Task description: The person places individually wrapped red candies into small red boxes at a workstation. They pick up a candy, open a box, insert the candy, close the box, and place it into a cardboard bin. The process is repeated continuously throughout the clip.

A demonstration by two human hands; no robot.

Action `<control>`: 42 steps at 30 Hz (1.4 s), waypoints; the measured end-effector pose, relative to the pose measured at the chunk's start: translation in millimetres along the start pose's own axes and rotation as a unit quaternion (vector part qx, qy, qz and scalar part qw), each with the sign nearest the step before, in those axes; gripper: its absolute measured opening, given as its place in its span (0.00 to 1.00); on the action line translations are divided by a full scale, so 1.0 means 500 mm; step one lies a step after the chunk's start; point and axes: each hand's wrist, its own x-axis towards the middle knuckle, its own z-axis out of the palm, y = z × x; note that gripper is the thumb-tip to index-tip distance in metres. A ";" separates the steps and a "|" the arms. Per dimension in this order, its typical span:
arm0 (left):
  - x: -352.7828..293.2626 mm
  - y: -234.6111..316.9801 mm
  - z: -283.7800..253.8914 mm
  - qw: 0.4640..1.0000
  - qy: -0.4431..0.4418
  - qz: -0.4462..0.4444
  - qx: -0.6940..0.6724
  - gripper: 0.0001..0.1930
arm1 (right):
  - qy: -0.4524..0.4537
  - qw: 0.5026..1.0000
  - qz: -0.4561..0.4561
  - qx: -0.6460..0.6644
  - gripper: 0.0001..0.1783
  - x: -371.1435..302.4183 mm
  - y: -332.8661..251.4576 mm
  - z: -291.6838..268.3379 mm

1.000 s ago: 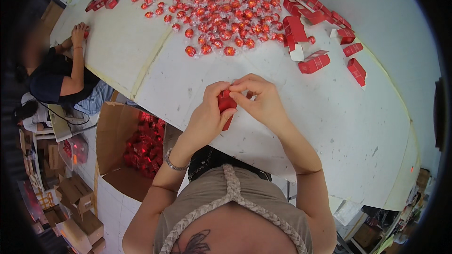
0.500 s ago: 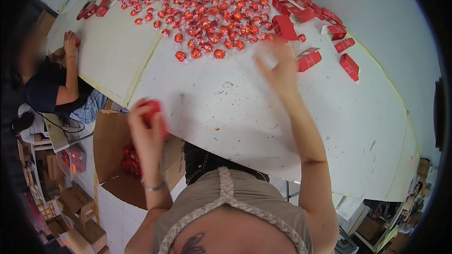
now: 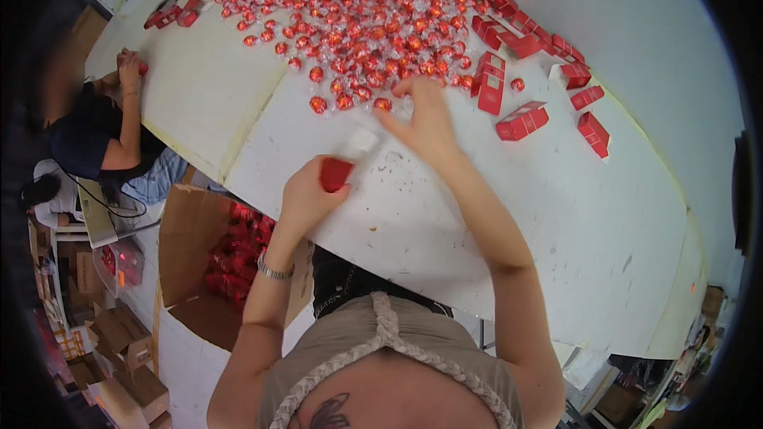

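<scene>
Left hand (image 3: 306, 195) pinches small red cardboard box (image 3: 337, 172), open flap toward right hand (image 3: 425, 119), whose spread fingers reach red foil-wrapped sweets (image 3: 383, 104) just ahead; keep box mouth facing pile.

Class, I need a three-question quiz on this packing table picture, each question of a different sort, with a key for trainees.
1. True or false: the left hand holds a small red box with its white flap open.
2. Multiple choice: the right hand rests at A) the near edge of the heap of red wrapped sweets, B) the cardboard carton beside the table, C) the person's own lap.
3. Fill in: the folded red boxes lie on the person's ____ side of the white table.

Key: 1 true; 2 A; 3 right.
</scene>
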 end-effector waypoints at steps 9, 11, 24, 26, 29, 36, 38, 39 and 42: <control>-0.010 -0.056 0.047 0.863 0.077 0.006 -0.499 0.29 | 0.022 0.979 0.010 -0.203 0.18 -0.077 0.095 0.036; -0.004 -0.046 0.047 0.872 0.053 0.018 -0.486 0.29 | 0.034 0.987 0.004 -0.156 0.17 -0.112 0.113 -0.014; 0.027 0.039 0.114 0.931 -0.061 0.087 -0.350 0.38 | -0.054 0.990 -0.081 -0.100 0.16 -0.059 -0.119 -0.135; 0.026 0.040 0.112 0.919 -0.076 0.081 -0.378 0.39 | 0.032 0.989 -0.080 -0.117 0.16 -0.055 -0.129 -0.138; 0.032 0.036 0.124 0.911 -0.080 0.103 -0.391 0.38 | 0.028 0.994 -0.026 0.101 0.14 -0.072 -0.141 -0.113; 0.025 0.049 0.123 0.938 -0.087 0.088 -0.323 0.37 | 0.028 0.999 -0.019 0.038 0.13 -0.083 -0.078 -0.089; 0.028 0.046 0.132 0.943 -0.066 0.128 -0.299 0.37 | 0.119 0.990 -0.066 0.033 0.14 -0.086 -0.091 -0.079; 0.033 0.040 0.142 0.943 -0.047 0.164 -0.286 0.38 | 0.076 0.993 -0.081 0.031 0.14 -0.098 -0.082 -0.067; 0.044 0.026 0.158 0.939 -0.044 0.170 -0.297 0.42 | 0.005 0.993 -0.116 -0.003 0.13 -0.122 -0.061 -0.051</control>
